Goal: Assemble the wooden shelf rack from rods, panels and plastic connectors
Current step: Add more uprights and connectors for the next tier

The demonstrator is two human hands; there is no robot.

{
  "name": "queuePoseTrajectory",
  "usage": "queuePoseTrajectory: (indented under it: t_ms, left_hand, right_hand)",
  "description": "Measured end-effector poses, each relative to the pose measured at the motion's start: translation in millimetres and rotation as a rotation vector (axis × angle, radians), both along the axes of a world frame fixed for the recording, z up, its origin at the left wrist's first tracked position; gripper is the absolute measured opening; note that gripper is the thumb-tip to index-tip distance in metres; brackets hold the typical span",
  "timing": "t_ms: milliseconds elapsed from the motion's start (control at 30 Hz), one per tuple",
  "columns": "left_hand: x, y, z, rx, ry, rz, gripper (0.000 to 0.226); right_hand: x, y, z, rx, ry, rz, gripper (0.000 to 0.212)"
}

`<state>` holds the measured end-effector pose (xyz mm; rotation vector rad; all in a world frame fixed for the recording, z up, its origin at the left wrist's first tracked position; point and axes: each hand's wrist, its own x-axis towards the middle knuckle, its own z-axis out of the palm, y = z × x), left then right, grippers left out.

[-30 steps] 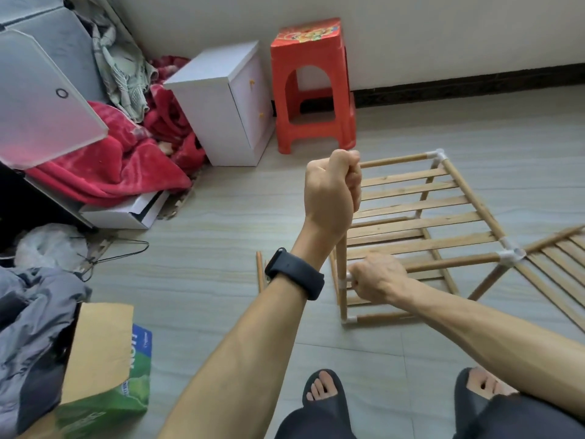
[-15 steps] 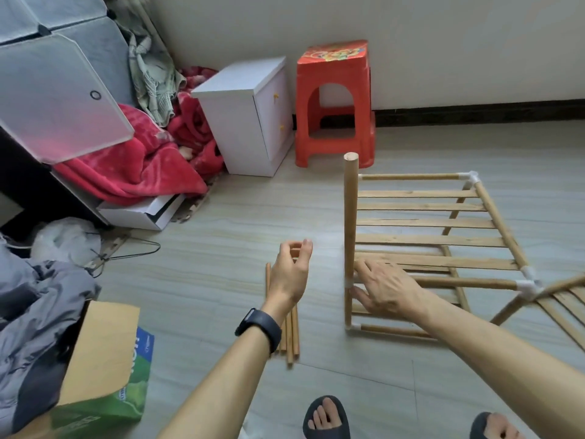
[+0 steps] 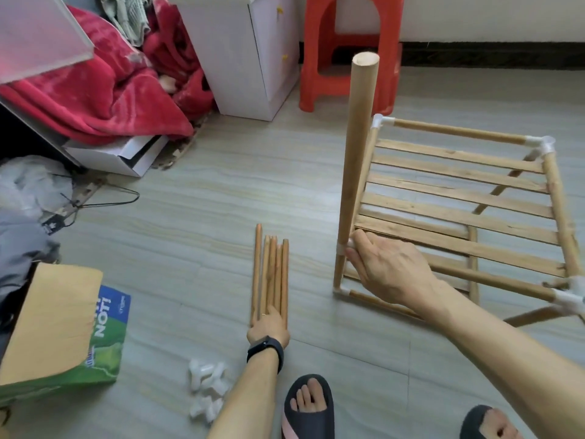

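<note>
Left hand (image 3: 268, 326) is down on the floor (image 3: 190, 232), right at the near ends of the loose rods (image 3: 272, 270). That bundle runs straight away from it toward twelve o'clock, sticks side by side, the long axis nearly in line with the forearm. Its fingers lie over the rod ends, but the back of the hand hides them, so I cannot tell whether one is pinched.

Over at its two o'clock, the right hand (image 3: 391, 270) clamps the white connector (image 3: 342, 248) at the base of the upright rod (image 3: 356, 147), thumb above, fingers below. It braces the rack frame (image 3: 459, 198), which spreads off toward three o'clock.

So the left is plainly the nearer hand for the rods, and the right is busy. My guess is that one rod lifts out lengthwise and swings right to the frame. Spare connectors (image 3: 207, 386) sit at the left wrist's seven o'clock, just beside the forearm.
</note>
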<state>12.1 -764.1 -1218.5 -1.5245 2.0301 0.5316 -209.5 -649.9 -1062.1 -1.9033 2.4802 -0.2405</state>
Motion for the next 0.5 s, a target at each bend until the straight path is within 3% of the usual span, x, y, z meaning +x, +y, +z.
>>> queuePoseTrajectory:
  t_ms: [267, 400, 500]
  left_hand:
    - [5.3, -6.1, -0.2, 0.082, -0.02, 0.022, 0.029]
    - [16.4, -26.5, 34.0, 0.25, 0.169, 0.142, 0.031]
    - [32.5, -42.4, 82.5, 0.265, 0.295, 0.232, 0.032]
  right_hand:
    - [1.0, 1.4, 0.6, -0.027, -0.008, -0.02, 0.027]
    - [3.7, -0.5, 5.7, 0.054, -0.037, -0.057, 0.028]
    - [6.9, 2.8, 15.5, 0.107, -0.099, -0.062, 0.033]
